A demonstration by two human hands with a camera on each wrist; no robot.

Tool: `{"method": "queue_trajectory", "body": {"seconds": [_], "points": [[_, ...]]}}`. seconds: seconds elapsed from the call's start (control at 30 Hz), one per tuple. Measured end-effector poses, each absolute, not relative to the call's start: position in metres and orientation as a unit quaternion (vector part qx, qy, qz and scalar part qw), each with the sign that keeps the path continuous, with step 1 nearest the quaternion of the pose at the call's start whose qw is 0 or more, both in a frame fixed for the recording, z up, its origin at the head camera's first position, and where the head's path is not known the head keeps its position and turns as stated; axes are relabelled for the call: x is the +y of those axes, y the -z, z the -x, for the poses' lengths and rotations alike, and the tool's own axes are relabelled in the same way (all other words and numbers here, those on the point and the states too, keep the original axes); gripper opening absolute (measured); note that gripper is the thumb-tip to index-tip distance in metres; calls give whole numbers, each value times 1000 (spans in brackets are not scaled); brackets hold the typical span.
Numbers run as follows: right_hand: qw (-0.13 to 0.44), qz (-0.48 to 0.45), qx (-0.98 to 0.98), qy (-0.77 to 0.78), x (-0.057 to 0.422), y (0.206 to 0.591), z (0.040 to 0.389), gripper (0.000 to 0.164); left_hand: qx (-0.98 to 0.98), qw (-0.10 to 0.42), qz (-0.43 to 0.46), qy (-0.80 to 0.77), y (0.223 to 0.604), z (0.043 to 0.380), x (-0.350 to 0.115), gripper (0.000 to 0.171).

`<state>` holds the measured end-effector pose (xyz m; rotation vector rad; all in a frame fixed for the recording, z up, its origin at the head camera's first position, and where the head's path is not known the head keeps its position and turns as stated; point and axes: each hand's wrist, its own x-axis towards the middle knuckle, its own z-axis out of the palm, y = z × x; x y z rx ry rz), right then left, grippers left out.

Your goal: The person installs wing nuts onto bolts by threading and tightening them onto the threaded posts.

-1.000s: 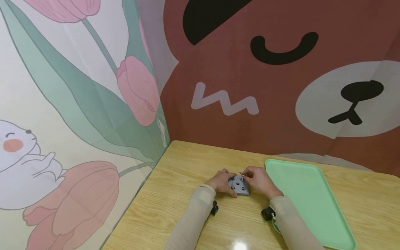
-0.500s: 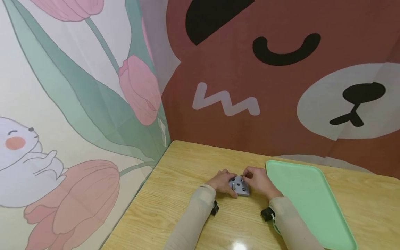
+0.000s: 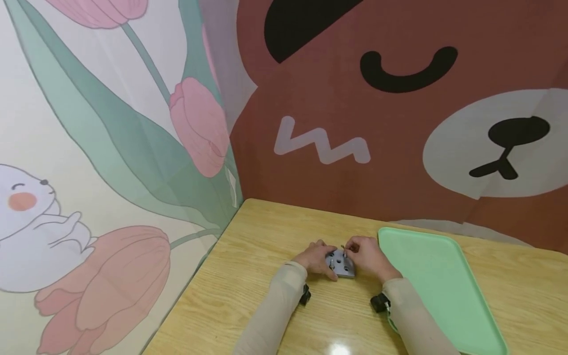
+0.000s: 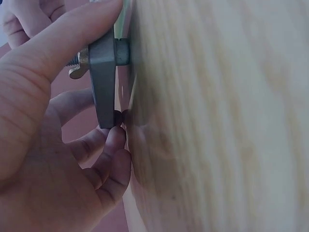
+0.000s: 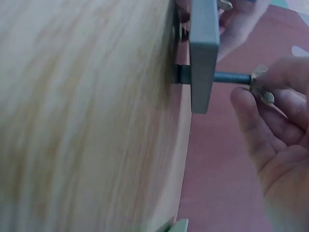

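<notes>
A thick grey plate (image 3: 345, 266) with several holes is held just above the table, bolts passing through it. My left hand (image 3: 314, 258) grips its left side, thumb on the near edge and fingers at the far edge. At the end of a threaded bolt (image 5: 232, 78), my right hand (image 3: 367, 257) pinches a brass-coloured wing nut (image 5: 264, 95). Bare thread shows between that nut and the plate. The bolt's head (image 5: 184, 74) sits under the plate, close to the tabletop. In the left wrist view, another wing nut (image 4: 79, 68) lies against the plate's upper face.
A light green tray (image 3: 435, 276) lies on the wooden table (image 3: 248, 246) to the right, partly under my right forearm. Printed cloth walls (image 3: 319, 182) rise behind the table and on its left. Small black cameras (image 3: 380, 302) are strapped at both wrists.
My right fingertips shift slightly around the wing nut: it shows a second ago, is mostly covered half a second ago, and partly shows now. The left hand and plate stay almost in place.
</notes>
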<state>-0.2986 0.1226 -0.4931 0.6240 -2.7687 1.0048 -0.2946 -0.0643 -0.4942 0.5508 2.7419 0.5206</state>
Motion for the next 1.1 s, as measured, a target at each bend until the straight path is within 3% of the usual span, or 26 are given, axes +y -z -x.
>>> {"method": "queue_trajectory", "body": {"seconds": [0.13,0.37,0.8,1.1], "points": [[65,-211,-912,-345,126,491,298,16,954,145,-189,-183,493,296,-65,85],[59,-219,-911,-343,127,489,297,18,953,149,-184,-186,491,297,-66,86],[60,-237,-911,-331,122,488,297,4,954,151,-194,-171,490,296,-66,85],[73,-214,-918,-327,122,494,299,7,955,148,-194,-167,495,296,-63,85]]}}
